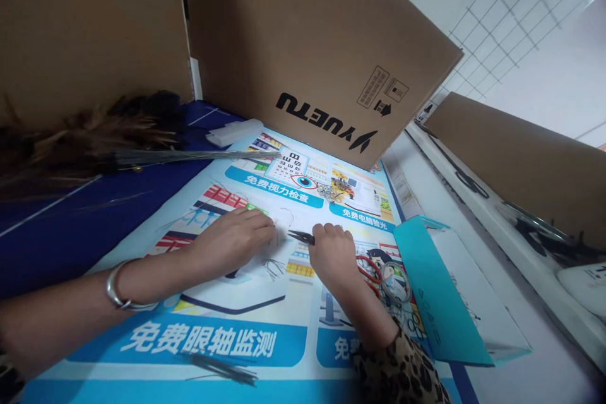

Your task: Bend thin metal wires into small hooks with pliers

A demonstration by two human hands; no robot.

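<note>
So the pliers [302, 237] are in the right hand [334, 254], fingers curled tight around the handles, dark nose poking out toward the left fingertips. I'd guess they're stiff, with a bit of heft, and best gripped well back on the handles, which the palm hides here. Just past the nose there's a thin curved wire [291, 216]; probably super light, springy, easy to bend, so I'd pinch it near an end. Left hand [249, 233] has its fingers bunched together, but can't tell if the tips are actually pinching the wire. Short wires [273, 269] lie just below the left fingertips, so watch those ends. Right of the right fingers it's crowded: wire coils [395, 282], then the edge of a teal box [438, 297]. Beyond both hands, the printed mat [258, 334] gives some room before the cardboard box [303, 44] walls things off.
</note>
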